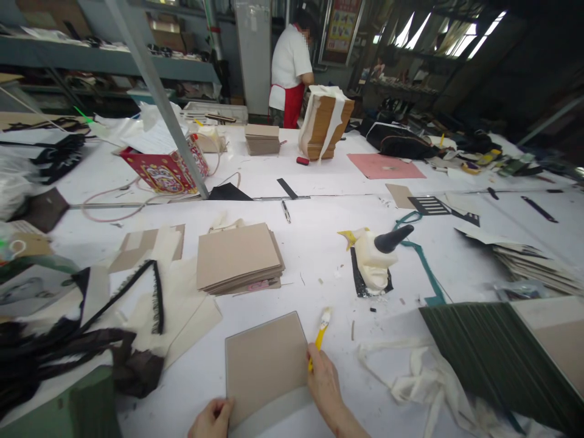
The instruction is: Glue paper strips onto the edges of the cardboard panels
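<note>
My right hand [325, 384] is closed round a yellow-handled glue brush [322, 331], whose white bristles point up and away over the table. The hand rests at the right edge of a brown cardboard panel [264, 362] that lies flat on the white table [319, 255] in front of me. A pale strip runs along the panel's near edge. My left hand [212, 418] presses on the panel's near left corner with curled fingers. Beyond the brush stands a glue bottle [376, 258] with a dark nozzle, caked in dried white glue.
A stack of brown cardboard panels [239, 258] lies behind the panel. Dark green sheets [493, 353] fan out at right, white cloth strips [424, 377] beside them. Black trim [68, 340] lies at left. A person in a red apron [291, 67] stands at the far end.
</note>
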The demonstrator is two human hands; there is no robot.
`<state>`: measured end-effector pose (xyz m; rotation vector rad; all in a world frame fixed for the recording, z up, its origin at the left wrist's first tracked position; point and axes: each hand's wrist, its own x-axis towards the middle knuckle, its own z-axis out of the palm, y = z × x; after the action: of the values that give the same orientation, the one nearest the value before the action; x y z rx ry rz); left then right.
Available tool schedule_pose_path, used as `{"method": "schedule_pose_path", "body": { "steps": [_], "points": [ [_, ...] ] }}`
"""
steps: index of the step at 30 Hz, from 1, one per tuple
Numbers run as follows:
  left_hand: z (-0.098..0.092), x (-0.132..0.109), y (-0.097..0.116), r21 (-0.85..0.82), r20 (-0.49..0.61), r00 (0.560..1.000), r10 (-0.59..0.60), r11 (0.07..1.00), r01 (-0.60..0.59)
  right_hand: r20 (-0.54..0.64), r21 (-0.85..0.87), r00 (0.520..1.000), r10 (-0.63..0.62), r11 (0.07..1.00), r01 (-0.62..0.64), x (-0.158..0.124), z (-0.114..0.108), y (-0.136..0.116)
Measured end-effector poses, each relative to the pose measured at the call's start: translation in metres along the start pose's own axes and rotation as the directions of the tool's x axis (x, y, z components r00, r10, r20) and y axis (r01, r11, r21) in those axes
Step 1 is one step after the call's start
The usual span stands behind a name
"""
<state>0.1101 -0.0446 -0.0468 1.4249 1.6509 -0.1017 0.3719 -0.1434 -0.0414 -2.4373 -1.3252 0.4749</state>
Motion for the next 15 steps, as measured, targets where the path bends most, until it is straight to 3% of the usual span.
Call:
{"method": "schedule_pose_path", "body": {
  "steps": [15],
  "points": [
    [0.0059,-0.0034,0.0025,0.131,-0.107,0.993,0.058,0.99,-0.044,0.005,-0.021,0.999,-0.036,0.999,0.036,0.0007,0.0024,0.0023]
  ]
}}
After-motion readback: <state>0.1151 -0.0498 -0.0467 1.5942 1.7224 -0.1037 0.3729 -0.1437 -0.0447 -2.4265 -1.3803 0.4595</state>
